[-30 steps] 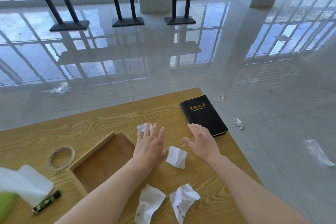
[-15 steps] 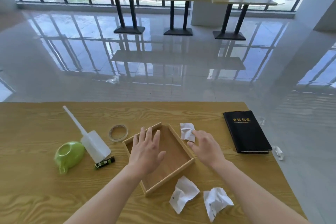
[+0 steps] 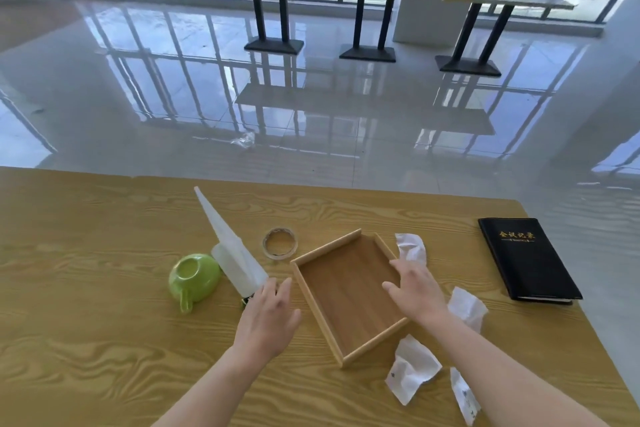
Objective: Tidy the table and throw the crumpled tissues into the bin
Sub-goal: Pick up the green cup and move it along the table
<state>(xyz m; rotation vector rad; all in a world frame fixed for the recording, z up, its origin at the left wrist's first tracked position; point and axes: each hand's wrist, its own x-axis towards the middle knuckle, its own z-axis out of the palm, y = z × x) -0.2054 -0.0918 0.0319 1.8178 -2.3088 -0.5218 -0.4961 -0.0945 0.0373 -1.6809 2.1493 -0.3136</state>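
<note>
Several crumpled white tissues lie on the wooden table (image 3: 86, 340): one (image 3: 412, 248) beyond the tray's far right corner, one (image 3: 467, 308) right of my right wrist, one (image 3: 412, 369) near the tray's front corner, one (image 3: 464, 395) partly under my right forearm. My right hand (image 3: 415, 291) hovers open over the right side of the empty wooden tray (image 3: 311, 291). My left hand (image 3: 266, 319) is open just left of the tray, fingertips beside the white squeeze bottle (image 3: 235, 253). No bin is in view.
A green cup (image 3: 194, 279) lies tipped left of the bottle. A tape roll (image 3: 280, 243) sits behind the tray. A black notebook (image 3: 526, 258) lies near the table's right edge. A small dark item (image 3: 246, 300) peeks out under the bottle. Plastic scraps (image 3: 244, 140) litter the floor.
The view has swung left and the bottle, cup and tape have come into sight. My left hand moved from over the tray to its left side; my right hand left the far tissue and moved over the tray.
</note>
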